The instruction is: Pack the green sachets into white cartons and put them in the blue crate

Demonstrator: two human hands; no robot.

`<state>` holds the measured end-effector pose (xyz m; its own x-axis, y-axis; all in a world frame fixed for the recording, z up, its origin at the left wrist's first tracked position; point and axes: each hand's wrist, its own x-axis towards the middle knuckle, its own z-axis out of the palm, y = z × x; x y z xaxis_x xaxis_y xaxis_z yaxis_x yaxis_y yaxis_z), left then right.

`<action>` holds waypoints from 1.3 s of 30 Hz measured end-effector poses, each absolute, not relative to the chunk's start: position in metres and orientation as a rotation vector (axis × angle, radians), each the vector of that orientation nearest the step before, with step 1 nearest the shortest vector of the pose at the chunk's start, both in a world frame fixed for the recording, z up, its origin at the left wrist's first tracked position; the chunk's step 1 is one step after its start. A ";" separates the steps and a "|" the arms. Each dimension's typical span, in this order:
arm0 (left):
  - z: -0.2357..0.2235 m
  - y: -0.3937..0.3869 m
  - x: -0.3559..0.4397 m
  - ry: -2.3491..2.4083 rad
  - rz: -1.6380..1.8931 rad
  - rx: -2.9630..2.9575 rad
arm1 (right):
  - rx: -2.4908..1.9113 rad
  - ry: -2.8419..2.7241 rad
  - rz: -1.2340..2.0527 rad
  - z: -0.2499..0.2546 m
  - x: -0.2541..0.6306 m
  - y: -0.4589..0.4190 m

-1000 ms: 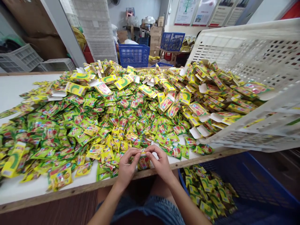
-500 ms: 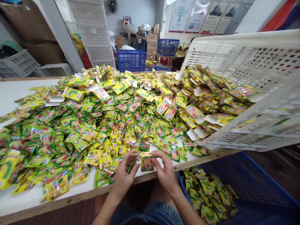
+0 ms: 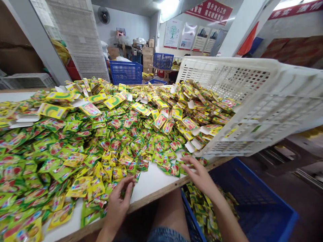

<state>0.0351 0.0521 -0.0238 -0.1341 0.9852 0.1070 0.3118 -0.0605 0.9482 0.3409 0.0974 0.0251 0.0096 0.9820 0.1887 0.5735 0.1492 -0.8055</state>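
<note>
My left hand [image 3: 119, 198] is at the table's front edge, fingers curled toward the thumb. Part of a green sachet [image 3: 123, 193] shows in the gap between them, mostly hidden by the fingers. My right hand [image 3: 202, 178] reaches over the edge with its fingers apart and nothing in them, close to a few green sachets [image 3: 174, 169]. Yellow sachets [image 3: 96, 188] lie left of my left hand, in front of a broad heap of green sachets [image 3: 121, 124]. Small yellow cartons [image 3: 52, 111], several with flaps standing up, rest along the top of the heap.
A white crate [image 3: 242, 148] lies tipped at the table's right, with yellow cartons [image 3: 202, 114] spilling from it. Below the edge, a blue crate [image 3: 252, 205] contains many filled-looking yellow cartons [image 3: 204, 208]. Further back stand another blue crate [image 3: 126, 72] and stacked white crates [image 3: 82, 40].
The small carton that was between my hands is no longer in them. My right hand has moved right and spread its fingers. My view has turned to the right.
</note>
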 end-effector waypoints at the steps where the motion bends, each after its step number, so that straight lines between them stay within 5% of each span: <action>1: -0.024 0.052 0.035 1.515 1.230 1.435 | -1.455 -1.564 0.737 0.022 0.325 0.115; 13: -0.024 0.049 0.034 1.543 1.255 1.384 | -1.519 -0.955 0.733 0.013 0.271 0.284; 25: -0.021 0.051 0.031 1.364 1.294 1.210 | -0.966 -1.551 1.587 0.009 0.205 0.099; 39: -0.032 0.050 0.026 1.458 1.421 1.041 | -1.486 -1.951 0.477 -0.017 0.259 0.126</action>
